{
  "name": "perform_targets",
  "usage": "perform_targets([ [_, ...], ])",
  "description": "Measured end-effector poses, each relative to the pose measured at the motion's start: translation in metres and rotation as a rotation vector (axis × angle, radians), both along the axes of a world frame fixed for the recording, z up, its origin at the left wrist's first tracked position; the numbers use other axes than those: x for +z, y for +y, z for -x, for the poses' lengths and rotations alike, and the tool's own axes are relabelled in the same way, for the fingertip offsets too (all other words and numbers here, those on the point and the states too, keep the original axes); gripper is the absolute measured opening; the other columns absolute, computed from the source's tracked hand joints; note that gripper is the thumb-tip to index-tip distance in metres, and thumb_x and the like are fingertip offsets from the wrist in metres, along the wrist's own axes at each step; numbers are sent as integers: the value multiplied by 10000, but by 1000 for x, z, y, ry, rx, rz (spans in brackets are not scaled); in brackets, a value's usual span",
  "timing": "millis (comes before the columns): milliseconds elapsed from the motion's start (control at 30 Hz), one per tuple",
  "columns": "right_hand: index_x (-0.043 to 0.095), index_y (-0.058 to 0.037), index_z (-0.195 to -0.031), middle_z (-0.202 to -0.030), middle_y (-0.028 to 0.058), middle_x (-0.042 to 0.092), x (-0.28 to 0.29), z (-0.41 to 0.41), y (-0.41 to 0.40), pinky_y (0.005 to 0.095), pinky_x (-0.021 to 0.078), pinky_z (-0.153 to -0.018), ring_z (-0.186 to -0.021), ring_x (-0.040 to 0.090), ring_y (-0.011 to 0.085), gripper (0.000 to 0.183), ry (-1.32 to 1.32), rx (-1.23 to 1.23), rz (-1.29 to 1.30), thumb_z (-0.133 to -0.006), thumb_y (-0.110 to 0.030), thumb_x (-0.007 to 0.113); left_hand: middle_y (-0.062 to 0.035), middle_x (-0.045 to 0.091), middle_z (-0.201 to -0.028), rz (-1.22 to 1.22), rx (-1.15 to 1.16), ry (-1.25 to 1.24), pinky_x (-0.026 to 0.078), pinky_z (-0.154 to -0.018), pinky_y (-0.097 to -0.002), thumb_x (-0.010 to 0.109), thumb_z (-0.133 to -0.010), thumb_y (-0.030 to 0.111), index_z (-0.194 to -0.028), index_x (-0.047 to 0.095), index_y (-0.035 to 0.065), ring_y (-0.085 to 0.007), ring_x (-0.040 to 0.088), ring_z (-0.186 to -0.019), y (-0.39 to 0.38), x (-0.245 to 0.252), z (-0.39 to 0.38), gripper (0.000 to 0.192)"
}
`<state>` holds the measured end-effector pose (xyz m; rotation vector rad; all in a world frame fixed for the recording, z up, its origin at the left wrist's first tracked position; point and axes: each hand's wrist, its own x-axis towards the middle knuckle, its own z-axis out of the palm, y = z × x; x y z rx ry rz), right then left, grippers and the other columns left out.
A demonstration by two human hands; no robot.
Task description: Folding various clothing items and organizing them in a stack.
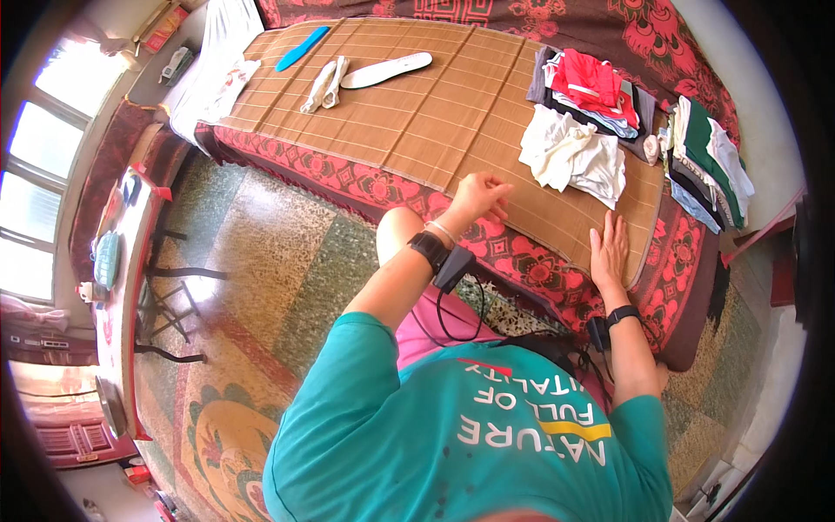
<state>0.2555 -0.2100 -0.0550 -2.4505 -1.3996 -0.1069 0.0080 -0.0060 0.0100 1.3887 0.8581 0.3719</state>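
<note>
My left hand [483, 197] is raised over the front edge of the bamboo mat [417, 124], its fingers loosely curled and apart with nothing seen in them. My right hand [609, 251] rests flat on the mat's near right part, fingers pointing at a crumpled white cloth [574, 153]. Behind that cloth lies a pile of folded clothes with a red garment [587, 81] on top. At the mat's right end stands another stack of folded clothes [708, 160]. Farther left on the mat are a white insole [388, 70], a pair of pale socks [325, 85] and a blue insole [301, 49].
The mat lies on a bed with a red and dark patterned cover [378, 186]. A white printed cloth [233, 85] is at the far left end. To the left, a long table [121, 307] holds a teal basket [106, 261], with a folding stool [173, 307] beside it on the tiled floor.
</note>
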Motion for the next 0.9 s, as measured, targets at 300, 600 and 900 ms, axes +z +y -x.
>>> perform_targets([
  [300,316,-87,-1406,-1473,206,222,31,9,9,535,132,-1095,-1364,175,391,571,-29,397,20,-894,-270,487,-216,259,-1451,-1225,206,739,89,-1096,-555,527,-840,535,-1373,344,30,-371,177,-1371,82,-27,29,756],
  [600,370,-58,-1354,-1451,222,245,16,-5,26,604,108,-1072,-1344,167,460,569,84,424,31,-924,-430,345,-193,185,-1487,-1130,198,907,23,-1104,-552,457,-847,567,-1416,279,63,-333,120,-1396,106,-56,24,780],
  [900,389,-83,-1330,-1445,205,256,39,-3,37,608,135,-1064,-1340,181,451,525,91,434,60,-912,-400,403,-162,146,-1506,-1016,98,959,19,-1101,-563,448,-837,587,-1430,263,91,-319,83,-1406,110,-34,20,795],
])
